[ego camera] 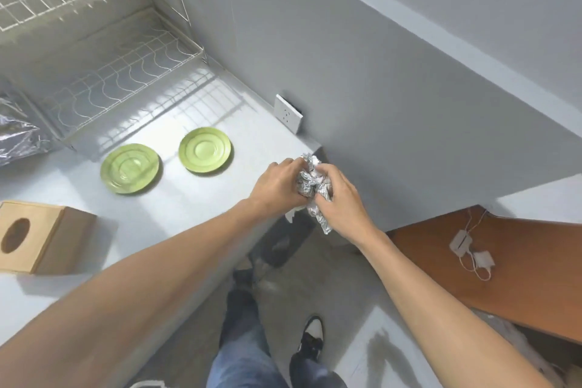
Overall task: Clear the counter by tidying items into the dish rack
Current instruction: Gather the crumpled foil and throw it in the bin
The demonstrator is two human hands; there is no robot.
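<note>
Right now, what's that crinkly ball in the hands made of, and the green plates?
The crumpled ball looks like aluminium foil: silvery, shiny, sharply creased. The two green plates look like glazed ceramic, smooth with soft glare, though they could be plastic.

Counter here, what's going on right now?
A person is crumpling a foil wad between the left hand and right hand at the counter edge. Two green plates sit on the counter before the empty dish rack. A wooden tissue box lies nearby.
</note>
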